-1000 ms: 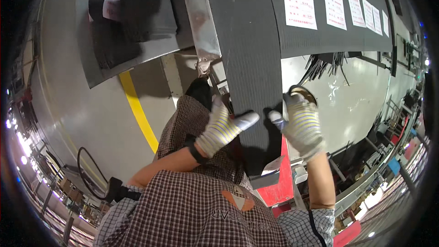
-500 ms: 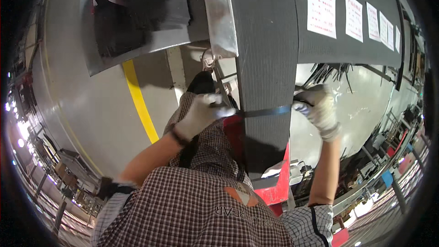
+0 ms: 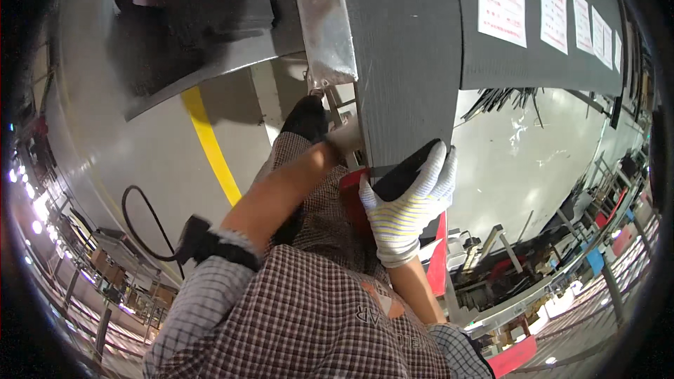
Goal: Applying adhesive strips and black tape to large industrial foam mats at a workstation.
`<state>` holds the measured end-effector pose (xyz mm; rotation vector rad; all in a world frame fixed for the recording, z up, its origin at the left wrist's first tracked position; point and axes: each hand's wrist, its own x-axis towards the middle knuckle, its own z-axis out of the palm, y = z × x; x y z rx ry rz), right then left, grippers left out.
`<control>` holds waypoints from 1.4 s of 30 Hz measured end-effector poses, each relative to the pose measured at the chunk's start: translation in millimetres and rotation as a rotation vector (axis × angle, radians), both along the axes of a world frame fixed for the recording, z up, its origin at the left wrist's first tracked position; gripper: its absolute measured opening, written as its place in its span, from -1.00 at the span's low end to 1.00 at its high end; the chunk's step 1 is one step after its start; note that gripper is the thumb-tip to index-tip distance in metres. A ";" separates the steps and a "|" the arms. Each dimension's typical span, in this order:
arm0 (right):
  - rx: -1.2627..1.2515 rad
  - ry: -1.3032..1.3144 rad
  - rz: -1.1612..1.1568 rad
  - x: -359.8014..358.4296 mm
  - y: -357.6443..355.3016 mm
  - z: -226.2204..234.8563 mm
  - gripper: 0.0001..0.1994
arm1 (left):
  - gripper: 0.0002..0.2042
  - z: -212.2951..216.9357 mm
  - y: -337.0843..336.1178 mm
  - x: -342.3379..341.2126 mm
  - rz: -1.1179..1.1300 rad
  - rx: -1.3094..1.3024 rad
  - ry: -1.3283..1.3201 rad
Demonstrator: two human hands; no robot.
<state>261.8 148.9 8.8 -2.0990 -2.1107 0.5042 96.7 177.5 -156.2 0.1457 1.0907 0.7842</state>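
Observation:
A long dark-grey board (image 3: 400,63) with a grained surface stretches away in front of me. My right hand (image 3: 411,217), in a white glove with yellow stripes, lies across its near end. The thumb is out toward the left edge and the fingers reach over the dark top toward the right edge. Beside the board's left edge is my left hand (image 3: 344,137), low and smeared by motion. Its fingers are hidden, so I cannot tell whether it holds anything.
A metal edge piece (image 3: 326,28) runs along the board's left side. Dark sheets (image 3: 203,14) lie on a surface farther left. White printed labels (image 3: 502,1) sit on a dark panel at right, above a bundle of thin black strips (image 3: 502,102). Red parts (image 3: 437,267) stand under the board.
Both hands held a thin dark strip across the board; it no longer shows there. My right hand has moved left onto the board's near end. My left hand has gone down beside the left edge.

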 end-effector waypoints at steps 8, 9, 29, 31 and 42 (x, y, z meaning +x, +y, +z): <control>0.037 0.143 0.047 -5.2 39.2 40.9 0.18 | -0.52 160.7 -61.7 -37.8 -0.225 0.442 0.286; 0.100 0.276 0.048 0.0 42.6 47.7 0.17 | -0.51 163.2 -58.2 -21.7 -0.154 0.389 0.258; -0.391 0.259 0.157 116.3 119.3 -88.1 -0.82 | -0.22 148.5 -4.2 1.6 -0.239 0.473 0.495; -0.399 0.580 0.071 100.5 115.2 -62.4 -0.64 | -0.38 149.6 4.7 -6.0 0.008 0.248 0.250; -0.084 0.270 0.406 49.0 127.8 30.6 -0.42 | -0.43 147.3 -19.4 22.4 0.062 0.319 0.378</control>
